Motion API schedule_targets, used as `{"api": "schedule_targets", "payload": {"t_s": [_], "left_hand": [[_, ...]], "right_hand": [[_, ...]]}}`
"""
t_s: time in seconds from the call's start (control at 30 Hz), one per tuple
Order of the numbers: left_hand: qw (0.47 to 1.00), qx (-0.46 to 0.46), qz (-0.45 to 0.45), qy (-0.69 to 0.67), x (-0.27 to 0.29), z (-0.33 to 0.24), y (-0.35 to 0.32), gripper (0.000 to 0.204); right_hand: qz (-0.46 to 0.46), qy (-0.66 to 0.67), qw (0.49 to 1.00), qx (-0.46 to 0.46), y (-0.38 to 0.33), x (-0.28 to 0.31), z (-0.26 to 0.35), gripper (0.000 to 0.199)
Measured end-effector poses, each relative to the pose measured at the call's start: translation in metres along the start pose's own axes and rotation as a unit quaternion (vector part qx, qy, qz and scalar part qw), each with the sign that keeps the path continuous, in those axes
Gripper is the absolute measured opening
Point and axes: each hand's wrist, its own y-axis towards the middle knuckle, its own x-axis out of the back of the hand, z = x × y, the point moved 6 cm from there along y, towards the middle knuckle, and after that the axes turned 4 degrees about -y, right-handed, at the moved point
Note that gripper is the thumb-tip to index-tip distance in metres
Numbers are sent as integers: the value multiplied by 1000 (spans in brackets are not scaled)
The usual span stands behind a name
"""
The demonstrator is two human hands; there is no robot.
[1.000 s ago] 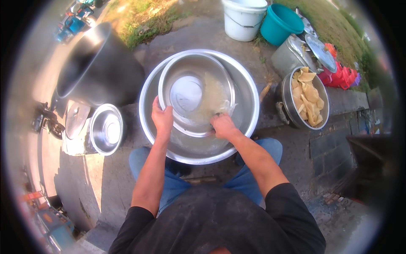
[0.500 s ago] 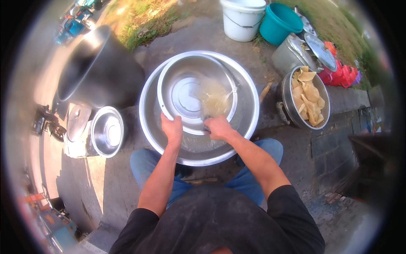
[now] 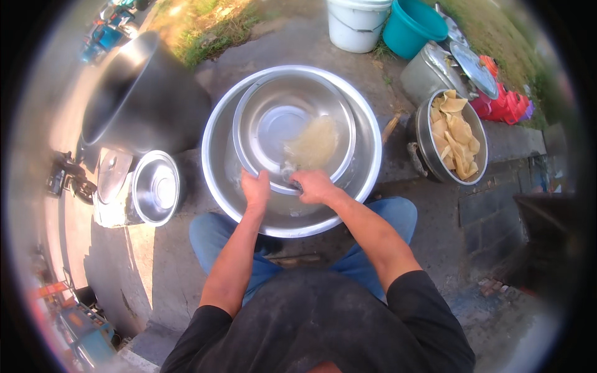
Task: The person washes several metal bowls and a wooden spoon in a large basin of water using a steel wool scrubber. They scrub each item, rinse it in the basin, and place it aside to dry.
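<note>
A smaller metal basin point(image 3: 256, 102) rests tilted inside a large metal basin point(image 3: 214, 180) in front of my knees. My left hand point(image 3: 255, 188) is closed on the smaller basin's near rim. Wrapped round the dark handle of a straw brush point(image 3: 318, 142) is my right hand point(image 3: 314, 186), just over that same rim. The brush's pale tan bristles fan out, blurred, against the right side of the inner wall. Some wet, murky film shows in the large basin below the smaller one.
A big dark pot point(image 3: 140, 105) leans at the left, beside a shiny metal bowl point(image 3: 157, 188). To the right, a metal pot point(image 3: 421, 140) holds tan sheets. A white bucket point(image 3: 356, 28), a teal bucket point(image 3: 407, 34) and a lidded metal can point(image 3: 432, 71) stand farther back.
My right hand has shifted slightly left with the brush, whose bristles have swept across the smaller basin's wall. My left hand keeps its hold, and the smaller basin has turned or tilted a little.
</note>
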Motion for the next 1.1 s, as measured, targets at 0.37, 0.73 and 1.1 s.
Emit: {"api": "schedule_targets", "payload": {"t_s": [0.37,0.73,1.1], "left_hand": [[998,38,-11,51,10,9,19,47],[978,134,109,113,11,72,52,44],[961,165,135,-176,43,-42,27,57]], "right_hand": [[40,-122,991,32,-16,0,-1,34],[-65,-234,966,85,-78,67,17,29],[-141,-63,983,99,-95,165,34,29]]}}
